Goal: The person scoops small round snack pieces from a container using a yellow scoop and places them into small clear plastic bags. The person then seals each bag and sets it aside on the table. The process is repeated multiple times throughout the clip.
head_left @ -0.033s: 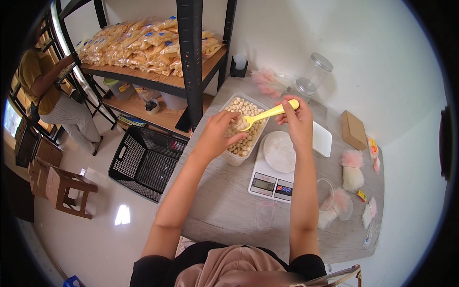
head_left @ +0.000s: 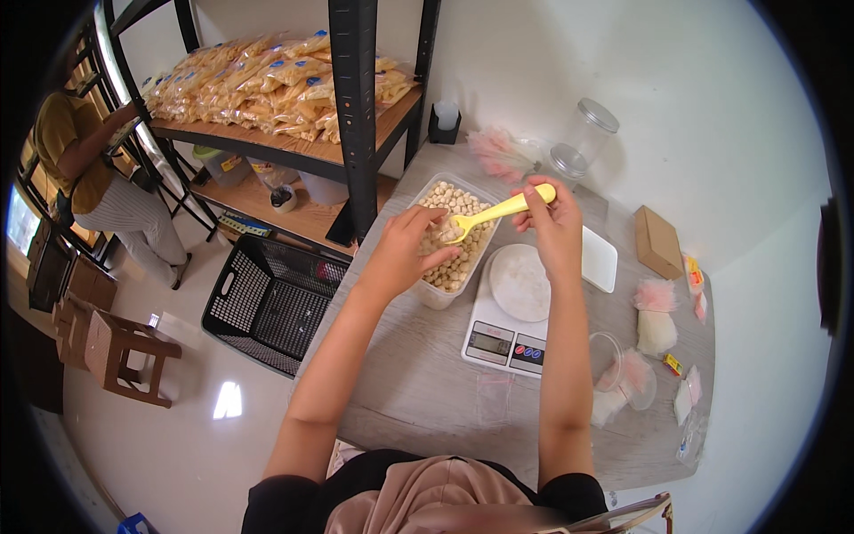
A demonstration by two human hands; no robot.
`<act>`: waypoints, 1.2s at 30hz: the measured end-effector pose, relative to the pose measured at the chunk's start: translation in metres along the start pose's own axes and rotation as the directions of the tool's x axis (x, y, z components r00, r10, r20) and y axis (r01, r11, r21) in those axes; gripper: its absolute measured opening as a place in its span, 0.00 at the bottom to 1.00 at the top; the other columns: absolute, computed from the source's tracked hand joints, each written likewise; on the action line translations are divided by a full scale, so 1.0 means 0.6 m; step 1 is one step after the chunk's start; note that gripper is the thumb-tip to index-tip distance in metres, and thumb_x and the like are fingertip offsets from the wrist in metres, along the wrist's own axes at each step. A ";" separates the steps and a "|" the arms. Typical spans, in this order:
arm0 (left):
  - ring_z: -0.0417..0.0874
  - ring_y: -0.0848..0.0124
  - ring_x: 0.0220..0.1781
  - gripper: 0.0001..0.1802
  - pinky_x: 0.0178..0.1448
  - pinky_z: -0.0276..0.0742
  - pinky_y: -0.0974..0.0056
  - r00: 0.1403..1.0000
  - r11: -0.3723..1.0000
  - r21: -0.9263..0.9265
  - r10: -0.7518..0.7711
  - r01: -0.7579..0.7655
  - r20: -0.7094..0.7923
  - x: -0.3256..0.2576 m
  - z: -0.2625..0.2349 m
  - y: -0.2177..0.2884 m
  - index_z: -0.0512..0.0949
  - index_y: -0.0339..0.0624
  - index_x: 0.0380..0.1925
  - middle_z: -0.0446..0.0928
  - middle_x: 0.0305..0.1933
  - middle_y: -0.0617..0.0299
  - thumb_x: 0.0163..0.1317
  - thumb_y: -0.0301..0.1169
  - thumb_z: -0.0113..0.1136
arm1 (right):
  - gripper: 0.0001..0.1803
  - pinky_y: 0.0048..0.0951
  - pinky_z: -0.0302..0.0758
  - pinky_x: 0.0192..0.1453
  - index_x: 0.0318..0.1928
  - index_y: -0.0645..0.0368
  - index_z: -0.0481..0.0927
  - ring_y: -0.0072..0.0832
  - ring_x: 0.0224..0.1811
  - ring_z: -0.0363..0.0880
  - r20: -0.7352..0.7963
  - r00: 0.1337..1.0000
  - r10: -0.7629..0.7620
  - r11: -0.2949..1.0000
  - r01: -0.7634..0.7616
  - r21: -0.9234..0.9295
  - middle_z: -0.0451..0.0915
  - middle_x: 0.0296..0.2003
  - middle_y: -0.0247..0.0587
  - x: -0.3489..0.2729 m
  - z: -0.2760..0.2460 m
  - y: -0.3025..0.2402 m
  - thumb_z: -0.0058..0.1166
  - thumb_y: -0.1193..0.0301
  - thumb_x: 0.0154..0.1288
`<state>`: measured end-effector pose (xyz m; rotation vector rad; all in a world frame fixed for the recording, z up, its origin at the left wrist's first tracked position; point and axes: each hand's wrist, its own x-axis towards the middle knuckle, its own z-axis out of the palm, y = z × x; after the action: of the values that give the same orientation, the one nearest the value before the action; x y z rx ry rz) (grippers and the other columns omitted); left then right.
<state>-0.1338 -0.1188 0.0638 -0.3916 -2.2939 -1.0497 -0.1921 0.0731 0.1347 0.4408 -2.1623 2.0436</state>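
Note:
My right hand (head_left: pixel 553 227) grips the handle of a yellow plastic spoon (head_left: pixel 505 209), which slants down to the left. A few pale, round pieces lie in its bowl. The spoon is over a clear rectangular tub (head_left: pixel 438 298) filled with beige, nut-like pieces (head_left: pixel 456 191). At the tub's left side, my left hand (head_left: pixel 405 252) reaches over the rim with thumb and fingers apart, close around the spoon's bowl; some fingertips are hard to make out. Right of the tub stands a white kitchen scale (head_left: pixel 489 307) with a round pan (head_left: pixel 520 282), partly behind my right forearm.
A small plastic bag (head_left: pixel 494 398) lies before the scale. To the right are a white tray (head_left: pixel 599 260), a brown box (head_left: pixel 657 242) and several small packets. A clear jar (head_left: pixel 583 138) stands behind. Left are a black crate (head_left: pixel 267 303), a shelf (head_left: pixel 307 160) of bagged snacks and a person (head_left: pixel 116 169).

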 end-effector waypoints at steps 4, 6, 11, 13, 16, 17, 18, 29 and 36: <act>0.78 0.60 0.43 0.26 0.49 0.74 0.60 0.997 0.996 -0.046 -0.072 0.073 0.018 -0.002 -0.002 0.004 0.75 0.37 0.47 0.76 0.41 0.53 0.49 0.36 0.71 | 0.11 0.18 0.73 0.30 0.48 0.64 0.74 0.17 0.26 0.75 0.076 0.969 -0.233 0.968 0.239 -0.075 0.82 0.35 0.41 -0.023 0.013 -0.033 0.50 0.71 0.68; 0.78 0.61 0.43 0.25 0.49 0.74 0.61 0.995 0.990 -0.102 -0.096 0.097 0.010 -0.002 -0.003 0.002 0.75 0.38 0.47 0.76 0.42 0.53 0.49 0.35 0.71 | 0.11 0.20 0.74 0.31 0.47 0.64 0.75 0.18 0.26 0.78 0.061 0.938 -0.342 0.933 0.346 -0.101 0.83 0.33 0.41 -0.034 0.016 -0.049 0.50 0.72 0.67; 0.76 0.73 0.45 0.19 0.49 0.72 0.69 0.965 0.819 -0.548 -0.252 0.170 -0.077 0.000 -0.005 -0.019 0.74 0.37 0.47 0.76 0.42 0.60 0.57 0.31 0.66 | 0.08 0.23 0.73 0.33 0.43 0.63 0.75 0.22 0.28 0.78 -0.137 0.895 -0.425 0.873 0.365 -0.324 0.82 0.30 0.41 -0.054 0.009 -0.044 0.47 0.74 0.67; 0.75 0.76 0.47 0.18 0.49 0.72 0.71 0.947 0.681 -0.715 -0.310 0.158 -0.086 0.003 -0.005 -0.029 0.73 0.36 0.49 0.76 0.44 0.61 0.60 0.29 0.63 | 0.07 0.24 0.72 0.33 0.42 0.63 0.74 0.23 0.28 0.78 -0.043 0.950 -0.309 0.898 0.277 -0.341 0.82 0.29 0.42 -0.071 0.019 -0.017 0.47 0.74 0.67; 0.74 0.77 0.49 0.18 0.49 0.73 0.72 0.950 0.673 -0.737 -0.269 0.066 -0.161 0.006 -0.005 -0.039 0.71 0.35 0.51 0.75 0.46 0.62 0.62 0.27 0.60 | 0.06 0.25 0.71 0.31 0.41 0.63 0.73 0.23 0.26 0.76 0.023 0.936 -0.351 0.863 0.333 -0.381 0.80 0.29 0.42 -0.110 0.035 0.027 0.47 0.75 0.67; 0.74 0.76 0.49 0.18 0.49 0.73 0.72 0.951 0.680 -0.731 -0.257 0.052 -0.171 0.006 -0.004 -0.040 0.70 0.35 0.51 0.75 0.47 0.62 0.62 0.27 0.60 | 0.06 0.25 0.70 0.31 0.41 0.63 0.73 0.23 0.26 0.75 0.018 0.926 -0.377 0.857 0.356 -0.374 0.80 0.30 0.42 -0.124 0.040 0.040 0.46 0.74 0.68; 0.74 0.75 0.50 0.19 0.49 0.74 0.71 0.951 0.683 -0.729 -0.256 0.050 -0.174 0.007 -0.002 -0.040 0.70 0.35 0.52 0.75 0.47 0.61 0.62 0.27 0.60 | 0.06 0.25 0.70 0.31 0.41 0.63 0.72 0.23 0.25 0.75 0.010 0.914 -0.405 0.853 0.382 -0.356 0.79 0.30 0.42 -0.134 0.043 0.050 0.46 0.74 0.68; 0.74 0.76 0.48 0.20 0.46 0.77 0.71 0.937 0.724 -0.669 -0.329 0.170 -0.118 0.009 0.004 -0.039 0.72 0.36 0.52 0.75 0.46 0.62 0.61 0.29 0.62 | 0.05 0.19 0.71 0.27 0.43 0.64 0.67 0.19 0.24 0.74 -0.027 0.998 -0.060 0.996 0.058 -0.068 0.78 0.32 0.41 -0.126 0.049 0.101 0.43 0.75 0.71; 0.75 0.75 0.49 0.21 0.46 0.77 0.71 0.941 0.737 -0.659 -0.311 0.152 -0.130 0.010 0.004 -0.041 0.72 0.36 0.53 0.75 0.46 0.60 0.60 0.27 0.62 | 0.06 0.21 0.77 0.30 0.43 0.65 0.68 0.22 0.26 0.78 -0.103 0.994 0.032 0.986 -0.015 0.165 0.79 0.35 0.45 -0.156 0.058 0.123 0.44 0.74 0.70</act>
<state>-0.1512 -0.1326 0.0516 -0.2180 -1.7407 -1.9140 -0.1220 0.0527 0.0343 0.3182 -1.9577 2.2143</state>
